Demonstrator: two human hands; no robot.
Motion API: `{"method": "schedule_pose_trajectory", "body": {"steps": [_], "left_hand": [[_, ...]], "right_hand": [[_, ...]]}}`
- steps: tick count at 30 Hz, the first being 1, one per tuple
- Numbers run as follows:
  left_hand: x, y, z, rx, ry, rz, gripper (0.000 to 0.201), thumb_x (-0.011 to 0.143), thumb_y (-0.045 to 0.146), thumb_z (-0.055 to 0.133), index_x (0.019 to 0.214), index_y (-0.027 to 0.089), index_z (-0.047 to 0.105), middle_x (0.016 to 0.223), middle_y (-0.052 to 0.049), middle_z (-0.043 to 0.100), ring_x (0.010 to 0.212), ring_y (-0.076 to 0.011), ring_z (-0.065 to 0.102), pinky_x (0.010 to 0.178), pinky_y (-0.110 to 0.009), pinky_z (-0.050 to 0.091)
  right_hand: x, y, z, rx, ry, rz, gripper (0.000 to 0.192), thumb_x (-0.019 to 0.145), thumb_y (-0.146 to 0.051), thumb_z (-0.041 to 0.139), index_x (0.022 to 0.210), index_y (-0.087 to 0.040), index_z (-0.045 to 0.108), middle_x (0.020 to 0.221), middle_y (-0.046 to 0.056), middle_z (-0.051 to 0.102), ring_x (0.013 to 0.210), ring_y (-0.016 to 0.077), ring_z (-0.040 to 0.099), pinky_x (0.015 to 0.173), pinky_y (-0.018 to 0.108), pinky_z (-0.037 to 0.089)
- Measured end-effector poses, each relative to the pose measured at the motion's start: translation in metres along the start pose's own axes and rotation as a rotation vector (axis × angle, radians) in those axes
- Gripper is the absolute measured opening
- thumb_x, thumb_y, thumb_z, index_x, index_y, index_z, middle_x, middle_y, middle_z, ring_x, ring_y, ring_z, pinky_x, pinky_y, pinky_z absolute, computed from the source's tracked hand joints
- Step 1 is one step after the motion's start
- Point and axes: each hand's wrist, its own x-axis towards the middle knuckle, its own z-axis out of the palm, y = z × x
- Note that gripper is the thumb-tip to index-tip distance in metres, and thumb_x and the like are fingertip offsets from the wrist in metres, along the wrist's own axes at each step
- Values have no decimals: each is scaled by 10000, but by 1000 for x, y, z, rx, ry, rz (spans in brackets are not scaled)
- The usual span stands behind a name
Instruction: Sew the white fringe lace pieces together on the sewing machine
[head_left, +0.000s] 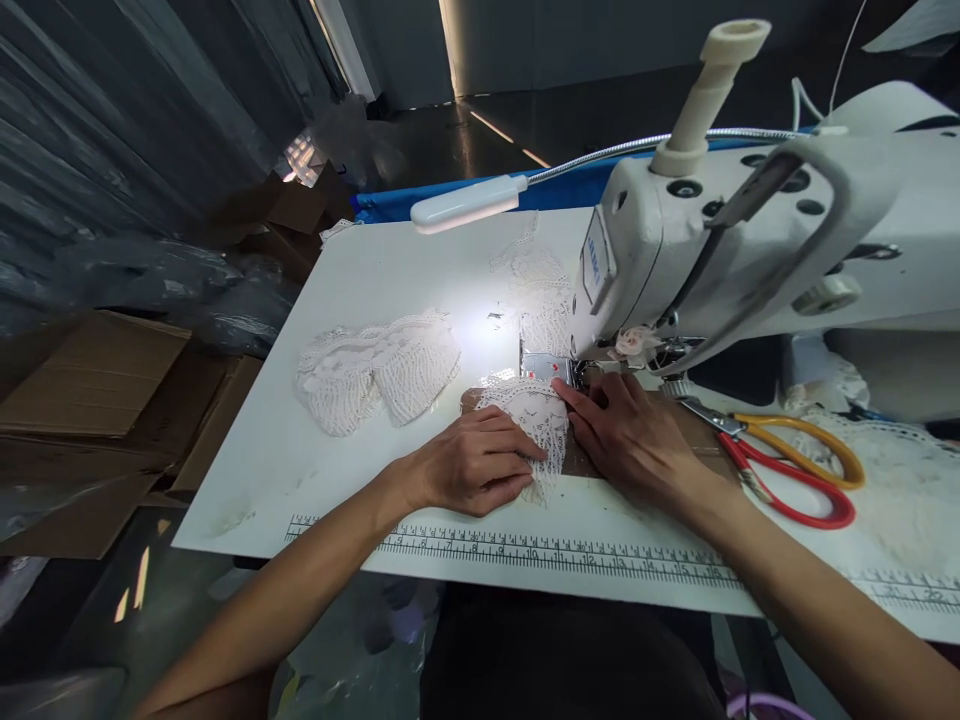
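A white lace piece (536, 410) with a fringe-like pattern lies at the front of the sewing machine's metal needle plate (546, 369). My left hand (480, 462) rests over its left side, with bent fingers closed on the fabric. From the right, my right hand (630, 430) reaches in beside the presser foot. Its forefinger is stretched onto the lace edge, apart from the thumb; the other fingertips are partly hidden under the machine head (626, 240). More lace (546, 310) lies behind the plate. A brown flat piece (585, 460) shows beneath the lace and my right hand.
Another lace piece (379, 370) lies left on the white table (300, 480). Scissors (795, 460) with orange and red handles lie right of my right hand, near more lace (900, 490). A lamp (469, 204) hangs above. Cardboard boxes (90, 380) stand left; a printed ruler (525, 548) runs along the front.
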Motion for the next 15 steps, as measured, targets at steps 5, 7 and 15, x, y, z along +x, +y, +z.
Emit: {"method": "schedule_pose_trajectory", "body": {"steps": [5, 7, 15], "left_hand": [[0, -1, 1, -41, 51, 32, 47, 885, 143, 646, 865, 150, 687, 967, -64, 764, 858, -170, 711, 750, -346, 580], [1, -1, 1, -54, 61, 41, 33, 885, 143, 653, 874, 150, 684, 959, -65, 766, 861, -170, 715, 749, -345, 585], [6, -1, -3, -79, 39, 22, 62, 912, 149, 627, 896, 168, 683, 948, -65, 766, 867, -175, 724, 745, -358, 606]], "right_hand": [[-5, 16, -10, 254, 3, -28, 468, 1017, -309, 368, 1462, -209, 469, 1090, 149, 645, 838, 256, 643, 710, 377, 542], [-7, 23, -13, 328, -11, -31, 473, 1018, -320, 365, 1469, -214, 459, 1075, 130, 665, 834, 245, 653, 731, 376, 553], [-20, 16, -12, 457, 60, -50, 420, 965, -190, 429, 1352, -206, 592, 1156, 129, 630, 1036, 254, 615, 896, 418, 545]]}}
